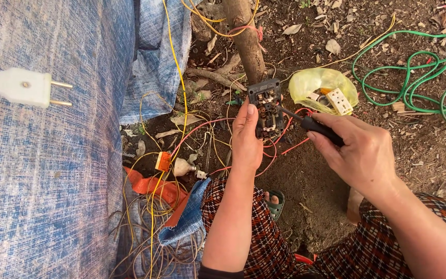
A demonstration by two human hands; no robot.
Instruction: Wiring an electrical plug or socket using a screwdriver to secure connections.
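My left hand (pixel 246 139) holds a dark grey electrical socket block (pixel 265 106) upright, its open back with metal contacts facing me. Red wires (pixel 285 147) trail from the block's underside. My right hand (pixel 360 152) grips a black-handled screwdriver (pixel 318 128), whose thin shaft points left into the block's middle. Both hands hover over bare soil, above my knees in checked red trousers (pixel 269 248).
A white two-pin plug (pixel 19 87) lies on blue-grey cloth (pixel 47 181) at left. Yellow wires (pixel 174 77) tangle over an orange sheet (pixel 156 188). A yellow bag (pixel 323 88) holds a white socket. Green hose (pixel 419 77) coils at right. A thin trunk (pixel 246 36) stands behind.
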